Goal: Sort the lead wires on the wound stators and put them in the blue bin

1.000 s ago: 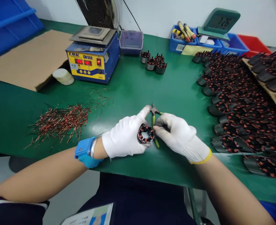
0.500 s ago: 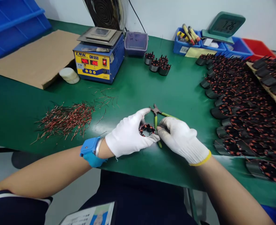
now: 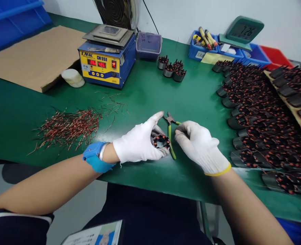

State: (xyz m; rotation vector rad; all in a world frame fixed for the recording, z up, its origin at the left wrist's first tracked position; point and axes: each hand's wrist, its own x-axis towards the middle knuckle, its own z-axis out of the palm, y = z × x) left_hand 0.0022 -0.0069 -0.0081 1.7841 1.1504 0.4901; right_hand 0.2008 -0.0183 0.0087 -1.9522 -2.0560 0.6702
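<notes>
My left hand, in a white glove with a blue wrist strap behind it, holds a small motor stator with copper windings just above the green table. Its forefinger points out toward the jaws of green-handled cutting pliers. My right hand, also in a white glove, is closed around the pliers' handles just right of the stator. The pliers' jaws sit above the stator, a little apart from it.
A heap of cut copper wire ends lies at the left. A blue and yellow solder pot stands behind, three stators beside it. Several rows of stators fill the right side. Blue bins and a clock stand at the back.
My right hand has slid slightly right and away from the stator, and the pliers' handles show more between the hands. My left hand keeps the stator; the view has shifted a little.
</notes>
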